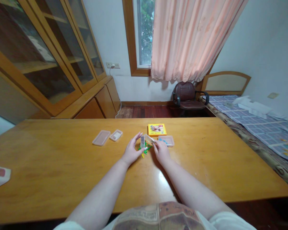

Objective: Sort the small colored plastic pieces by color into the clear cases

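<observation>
The left hand [131,151] grips a small clear box [142,141] between thumb and fingers, tilted up over green pieces [145,152] on the table [86,172]. The right hand [162,151] pinches a clear lid [149,139] just beside it. A yellow packet [157,129] lies behind, near a shallow tray [171,141] holding blue pieces [163,141].

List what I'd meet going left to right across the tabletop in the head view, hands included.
White item with red patches → larger translucent tray or lid → small translucent box → left hand → green pieces → right hand
</observation>
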`<state>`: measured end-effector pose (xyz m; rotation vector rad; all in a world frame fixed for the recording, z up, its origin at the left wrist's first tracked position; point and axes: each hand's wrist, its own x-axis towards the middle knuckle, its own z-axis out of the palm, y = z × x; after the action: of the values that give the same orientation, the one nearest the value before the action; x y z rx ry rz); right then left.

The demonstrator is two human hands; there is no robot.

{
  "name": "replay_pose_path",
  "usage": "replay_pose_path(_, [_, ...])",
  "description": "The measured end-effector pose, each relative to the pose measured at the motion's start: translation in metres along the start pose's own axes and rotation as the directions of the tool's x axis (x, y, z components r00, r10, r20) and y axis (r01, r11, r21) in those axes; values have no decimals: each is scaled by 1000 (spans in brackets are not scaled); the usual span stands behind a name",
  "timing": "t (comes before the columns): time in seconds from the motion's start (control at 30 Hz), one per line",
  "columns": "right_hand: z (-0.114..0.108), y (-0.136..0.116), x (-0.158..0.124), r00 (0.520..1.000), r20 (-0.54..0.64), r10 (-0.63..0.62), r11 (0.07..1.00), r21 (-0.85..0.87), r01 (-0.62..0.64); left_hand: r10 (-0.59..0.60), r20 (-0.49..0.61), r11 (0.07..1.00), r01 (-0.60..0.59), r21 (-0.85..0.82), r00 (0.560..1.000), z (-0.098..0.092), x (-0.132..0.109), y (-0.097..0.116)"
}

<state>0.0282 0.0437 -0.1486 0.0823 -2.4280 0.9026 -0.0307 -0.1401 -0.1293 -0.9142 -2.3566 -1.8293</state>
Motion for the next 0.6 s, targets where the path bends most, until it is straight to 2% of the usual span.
replay_pose_path(0.13, [-1, 0, 1, 998, 49, 44, 997, 54, -46, 105, 126, 937, -141, 319, 986, -9, -1, 11])
replay_pose_path(0.4, [0, 1, 1, 989, 83, 124, 984, 118, -133, 306, 322, 786, -428, 447, 896, -17, 4, 10])
replay_pose_path(0.5, [1, 2, 1, 988, 81, 129, 983, 120, -138, 310, 341, 776, -443, 449, 888, -21, 4, 12])
replay_pose_path(0.6, [-3, 0, 0, 994, 55, 90, 987, 127, -96, 267, 288, 834, -370, 408, 920, -21, 4, 12])
